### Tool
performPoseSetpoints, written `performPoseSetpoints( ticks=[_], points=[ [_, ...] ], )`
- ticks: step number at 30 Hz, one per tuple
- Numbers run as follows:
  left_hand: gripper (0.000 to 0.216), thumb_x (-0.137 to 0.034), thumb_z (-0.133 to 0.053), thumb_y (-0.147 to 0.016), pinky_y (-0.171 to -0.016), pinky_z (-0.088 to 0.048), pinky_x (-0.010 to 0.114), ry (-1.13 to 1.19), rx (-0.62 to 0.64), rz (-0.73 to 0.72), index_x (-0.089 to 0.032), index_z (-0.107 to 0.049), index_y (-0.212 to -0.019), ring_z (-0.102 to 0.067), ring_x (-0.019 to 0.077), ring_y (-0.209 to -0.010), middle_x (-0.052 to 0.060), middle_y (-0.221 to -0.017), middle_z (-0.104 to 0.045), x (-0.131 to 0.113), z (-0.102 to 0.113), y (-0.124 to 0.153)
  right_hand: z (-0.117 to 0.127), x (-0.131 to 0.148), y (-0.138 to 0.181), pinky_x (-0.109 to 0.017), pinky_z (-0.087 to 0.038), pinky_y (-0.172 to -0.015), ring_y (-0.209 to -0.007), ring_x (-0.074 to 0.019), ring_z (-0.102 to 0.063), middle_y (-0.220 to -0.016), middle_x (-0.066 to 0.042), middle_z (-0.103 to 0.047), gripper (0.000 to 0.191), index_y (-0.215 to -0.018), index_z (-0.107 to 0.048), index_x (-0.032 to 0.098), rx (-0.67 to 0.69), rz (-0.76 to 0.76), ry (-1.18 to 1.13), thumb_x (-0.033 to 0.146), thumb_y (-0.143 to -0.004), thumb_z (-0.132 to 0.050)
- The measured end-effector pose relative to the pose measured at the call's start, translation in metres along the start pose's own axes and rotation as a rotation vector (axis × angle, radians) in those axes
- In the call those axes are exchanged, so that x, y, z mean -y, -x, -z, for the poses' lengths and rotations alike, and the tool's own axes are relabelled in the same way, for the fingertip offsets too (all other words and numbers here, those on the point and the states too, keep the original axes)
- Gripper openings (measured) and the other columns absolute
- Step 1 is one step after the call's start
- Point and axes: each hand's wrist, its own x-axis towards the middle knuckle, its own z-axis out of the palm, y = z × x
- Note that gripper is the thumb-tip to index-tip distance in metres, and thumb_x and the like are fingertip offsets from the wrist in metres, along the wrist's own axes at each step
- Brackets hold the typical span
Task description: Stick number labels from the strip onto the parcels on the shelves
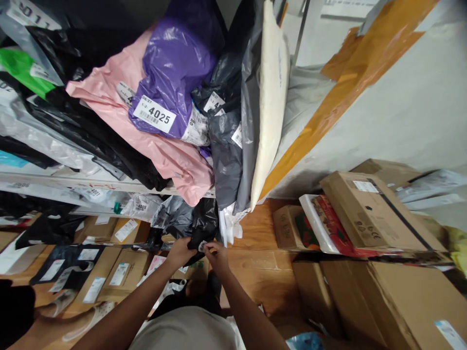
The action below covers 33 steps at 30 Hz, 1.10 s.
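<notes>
Low in front of me, at the end of the lower shelf, is a black plastic mailing bag [205, 218]. My left hand [180, 251] is closed on its near edge, the fingertips partly hidden by dark plastic. A small white label [202, 246] shows on the dark plastic between my hands. At that label, my right hand [218, 256] is closed in a pinch, touching its right side. Crumpled grey bags [175, 214] lie just left of the black one. Above hang a pink bag [160, 155] and a purple bag [175, 73] with a label reading 4025.
A white shelf edge [87, 183] runs across the left, stacked with bagged parcels. Cardboard boxes [120, 274] cover the floor below, beside another person's foot in a white clog [91, 318]. More stacked boxes [386, 214] line the right wall. Orange tape [310, 136] edges the shelf's side.
</notes>
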Motion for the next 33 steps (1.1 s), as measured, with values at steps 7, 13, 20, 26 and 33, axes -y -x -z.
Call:
performPoseSetpoints(
  ticks=[7, 13, 20, 26, 33],
  points=[
    [0.009, -0.013, -0.058, -0.066, -0.06, -0.037, 0.023, 0.002, -0.005, -0.01, -0.014, -0.064, -0.073, -0.061, 0.0174, -0.07, 0.002, -0.07, -0.067, -0.003, 0.003, 0.001, 0.003, 0.008, -0.003, -0.023, -0.048, -0.064, -0.069, -0.0154, -0.064, -0.072, -0.005, -0.07, 0.013, -0.071, -0.068, 0.02, 0.109, 0.325, 0.256, 0.013, -0.077, -0.057],
    [0.011, -0.012, -0.057, -0.064, -0.063, -0.035, 0.023, 0.007, -0.045, -0.022, -0.016, -0.062, -0.073, -0.06, 0.0178, -0.072, 0.001, -0.069, -0.064, -0.005, 0.001, 0.001, -0.005, 0.007, -0.004, -0.022, -0.044, -0.059, -0.063, -0.0149, -0.06, -0.063, -0.003, -0.064, 0.014, -0.061, -0.062, 0.02, 0.062, 0.251, 0.306, 0.01, -0.07, -0.057],
    [0.011, -0.015, -0.055, -0.063, -0.061, -0.039, 0.021, 0.167, -0.028, -0.02, -0.016, -0.061, -0.072, -0.059, 0.0159, -0.069, -0.002, -0.066, -0.063, 0.002, -0.005, -0.004, -0.017, 0.003, 0.003, -0.022, -0.044, -0.054, -0.06, -0.0145, -0.059, -0.063, -0.001, -0.064, 0.013, -0.063, -0.065, 0.02, -0.058, -0.107, -0.045, 0.018, -0.07, -0.055],
    [0.026, -0.021, -0.058, -0.059, -0.065, -0.045, 0.025, 0.361, 0.009, 0.022, -0.014, -0.066, -0.083, -0.062, 0.0189, -0.073, -0.001, -0.073, -0.068, 0.018, -0.003, -0.01, -0.005, -0.012, 0.004, -0.025, -0.05, -0.058, -0.067, -0.0169, -0.062, -0.067, -0.003, -0.068, 0.015, -0.067, -0.069, 0.018, -0.134, -0.359, -0.248, 0.03, -0.071, -0.06],
    [0.032, -0.031, -0.064, -0.056, -0.067, -0.047, 0.029, 0.415, 0.072, 0.048, -0.013, -0.068, -0.082, -0.063, 0.0238, -0.076, 0.001, -0.073, -0.069, 0.029, -0.004, -0.014, 0.003, 0.0, 0.014, -0.023, -0.05, -0.054, -0.079, -0.0179, -0.063, -0.093, -0.008, -0.067, 0.018, -0.088, -0.071, 0.021, 0.03, -0.131, -0.105, 0.031, -0.079, -0.058]
  ],
)
